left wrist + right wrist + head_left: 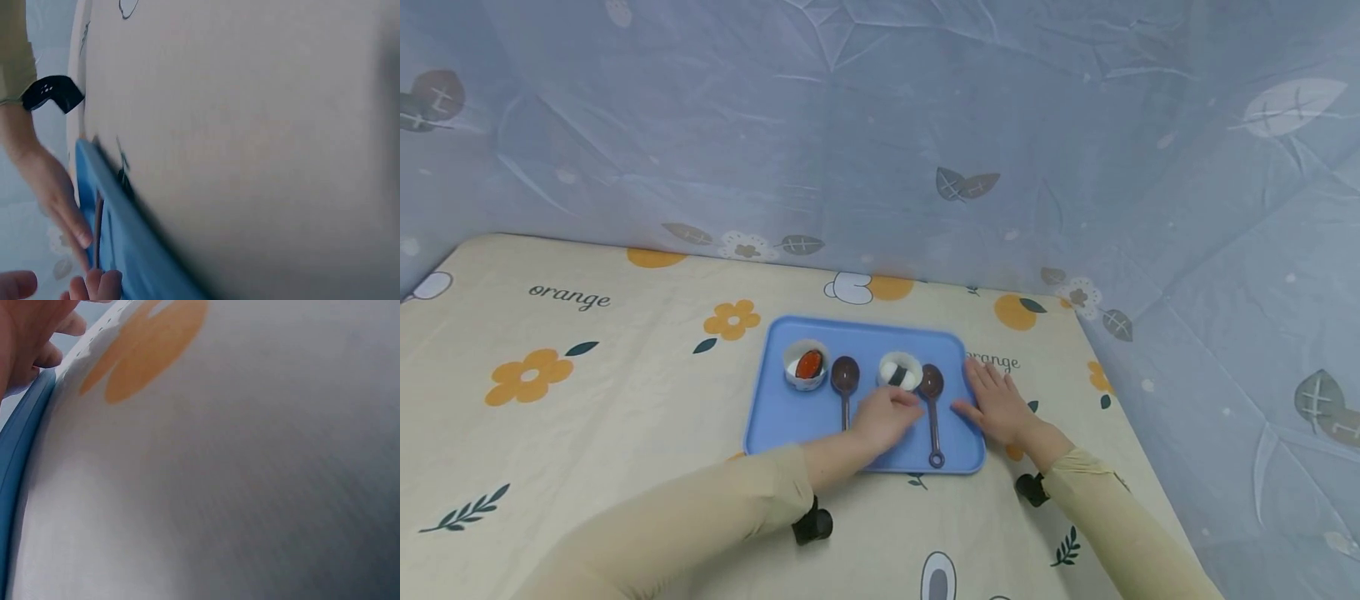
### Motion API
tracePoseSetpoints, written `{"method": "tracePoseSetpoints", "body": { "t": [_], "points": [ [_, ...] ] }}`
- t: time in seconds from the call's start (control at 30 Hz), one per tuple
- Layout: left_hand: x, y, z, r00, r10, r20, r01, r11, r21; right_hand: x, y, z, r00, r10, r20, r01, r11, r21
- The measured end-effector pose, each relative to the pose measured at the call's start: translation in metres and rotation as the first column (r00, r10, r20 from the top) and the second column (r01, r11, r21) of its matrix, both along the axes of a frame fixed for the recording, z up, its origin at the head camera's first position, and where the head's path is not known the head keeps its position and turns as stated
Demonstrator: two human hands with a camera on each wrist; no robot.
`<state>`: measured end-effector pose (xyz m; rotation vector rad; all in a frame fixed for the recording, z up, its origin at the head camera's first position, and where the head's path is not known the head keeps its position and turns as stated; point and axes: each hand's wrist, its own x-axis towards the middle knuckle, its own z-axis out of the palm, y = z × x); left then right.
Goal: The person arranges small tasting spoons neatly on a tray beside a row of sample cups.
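A blue tray (pixel 771 425) lies on the patterned cloth. On its right half, my left hand (pixel 886 418) is just in front of a small white cup (pixel 889 358) holding white pieces with a black band (pixel 898 377). In the left wrist view its thumb and fingers stand apart, with nothing seen between them. My right hand (pixel 1000 407) lies at the tray's right rim, fingers straight and thumb spread over the edge. Between the hands lies a brown spoon (pixel 932 382), handle toward me. Left of the cup is another brown spoon (pixel 845 377), its handle partly behind my left hand.
At the tray's left stands a second small white cup (pixel 806 383) with an orange-red, dark-banded piece (pixel 809 364), like toy sushi. A blue-grey patterned sheet (pixel 880 167) rises behind the cloth-covered table (pixel 625 400) and along its right side. Black wrist mounts (pixel 812 523) hang under both forearms.
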<state>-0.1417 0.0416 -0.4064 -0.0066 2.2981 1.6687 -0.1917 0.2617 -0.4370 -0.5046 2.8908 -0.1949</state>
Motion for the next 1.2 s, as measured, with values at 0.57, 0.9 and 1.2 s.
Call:
{"method": "tracePoseSetpoints", "body": {
  "t": [0.57,0.9,1.2],
  "points": [
    [-0.009,-0.048,0.025,0.914,-0.156,-0.375,0.064,0.967,-0.249,0.000,-0.003,0.002,0.999,-0.029,-0.025,0.030,1.000,0.005],
    [-0.022,-0.086,0.019,0.725,-0.345,-0.596,0.043,0.886,-0.462,-0.001,-0.006,0.004,0.999,-0.041,-0.021,0.041,0.999,-0.009],
    [-0.027,-0.128,0.014,0.753,-0.417,-0.509,-0.005,0.770,-0.638,0.000,-0.006,0.007,0.998,-0.032,-0.046,0.031,0.999,-0.017]
  ]
}}
